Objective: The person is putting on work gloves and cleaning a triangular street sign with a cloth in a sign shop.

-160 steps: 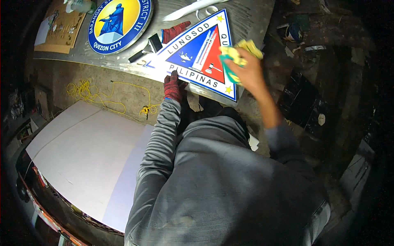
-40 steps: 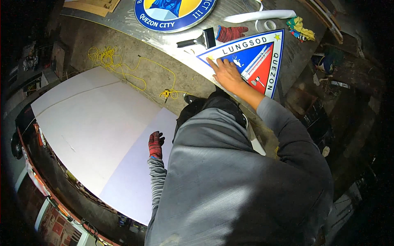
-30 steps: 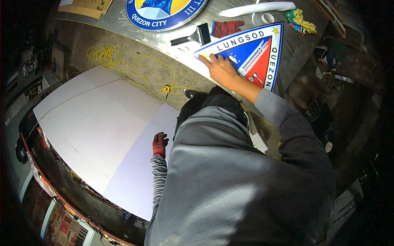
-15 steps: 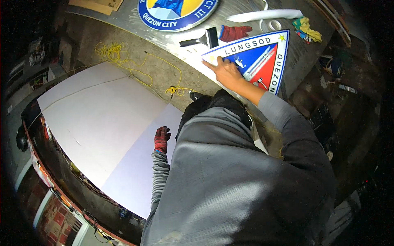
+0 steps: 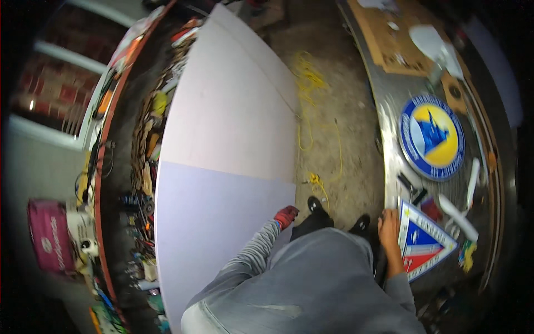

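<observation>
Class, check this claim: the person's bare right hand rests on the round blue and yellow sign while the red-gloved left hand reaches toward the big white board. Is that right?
Not quite. The head view shows the right hand on the triangular sign, not the round sign. The gloved left hand does reach toward the white board.

Dim workshop w/ rough concrete floor, a yellow cord lying loose on it. At left a big white board lies flat, next to a long shelf full of tools & clutter. At right stands a curved metal table. Light is weak; corners dark.
</observation>
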### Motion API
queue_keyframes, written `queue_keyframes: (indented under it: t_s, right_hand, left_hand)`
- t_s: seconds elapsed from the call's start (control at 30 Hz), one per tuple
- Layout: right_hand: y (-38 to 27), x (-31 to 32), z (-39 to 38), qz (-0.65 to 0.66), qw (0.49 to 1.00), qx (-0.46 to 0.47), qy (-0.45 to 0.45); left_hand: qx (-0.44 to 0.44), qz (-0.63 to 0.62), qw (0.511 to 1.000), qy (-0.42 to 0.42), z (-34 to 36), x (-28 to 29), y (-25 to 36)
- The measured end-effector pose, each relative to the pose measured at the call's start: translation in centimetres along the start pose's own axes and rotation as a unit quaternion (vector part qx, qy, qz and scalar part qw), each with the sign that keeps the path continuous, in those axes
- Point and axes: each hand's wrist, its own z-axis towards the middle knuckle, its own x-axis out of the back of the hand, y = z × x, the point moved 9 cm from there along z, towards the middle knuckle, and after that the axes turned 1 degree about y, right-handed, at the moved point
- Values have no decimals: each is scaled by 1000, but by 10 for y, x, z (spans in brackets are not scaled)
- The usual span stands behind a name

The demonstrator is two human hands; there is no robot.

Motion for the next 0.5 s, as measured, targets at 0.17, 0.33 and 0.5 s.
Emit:
queue_keyframes:
  t_s: [0.17,0.33,0.5]
  right_hand:
    - [-81,-33,61,-23,995,98,-14]
    - [-174,-76,133,-37,993,95,-56]
    - [-274,-124,166,-32,981,160,-104]
  left_hand:
    - [41,-60,995,75,6,45,-61]
    - [-74,246,966,32,22,107,-116]
    - [65,347,935,29,6,177,-141]
